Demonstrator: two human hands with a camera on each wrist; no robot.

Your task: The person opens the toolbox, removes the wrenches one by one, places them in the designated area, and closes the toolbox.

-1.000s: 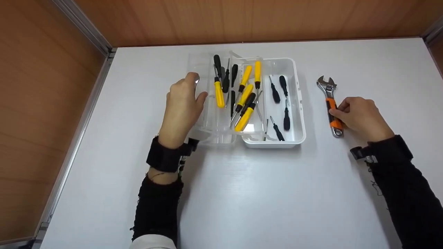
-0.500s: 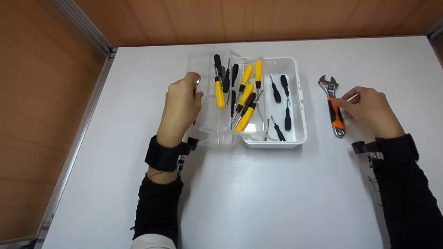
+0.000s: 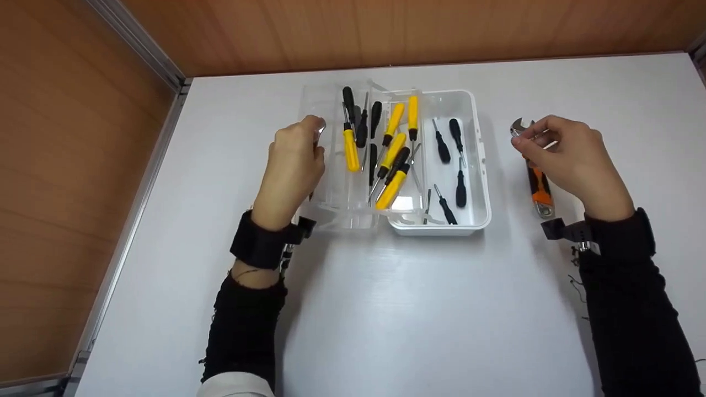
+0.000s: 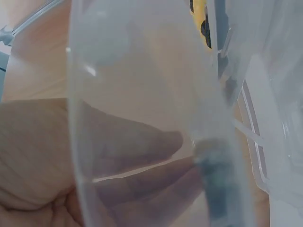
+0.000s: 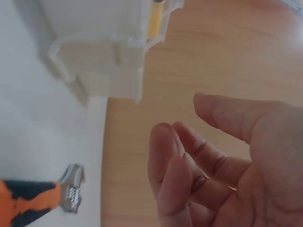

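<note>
My left hand (image 3: 295, 157) grips the left edge of the clear lid (image 3: 331, 190) of an open white tool box (image 3: 477, 165); in the left wrist view its fingers (image 4: 38, 156) show through the clear plastic (image 4: 142, 85). Yellow and black screwdrivers (image 3: 392, 184) lie in the clear part, and small black ones (image 3: 458, 190) lie in the white tray. My right hand (image 3: 560, 151) hovers over an orange-handled adjustable wrench (image 3: 539, 187) on the table, fingers loosely curled, holding nothing. The right wrist view shows that hand (image 5: 213, 165) above the wrench (image 5: 33, 201).
The white table (image 3: 386, 309) ends at brown wooden walls at the back and left, with a metal rail (image 3: 138, 187) along the left edge. The tool box corner (image 5: 94, 52) is seen in the right wrist view.
My right hand let go of the wrench handle and rose away toward the wrench's head. The wrench stays on the table. The left hand keeps its hold on the lid.
</note>
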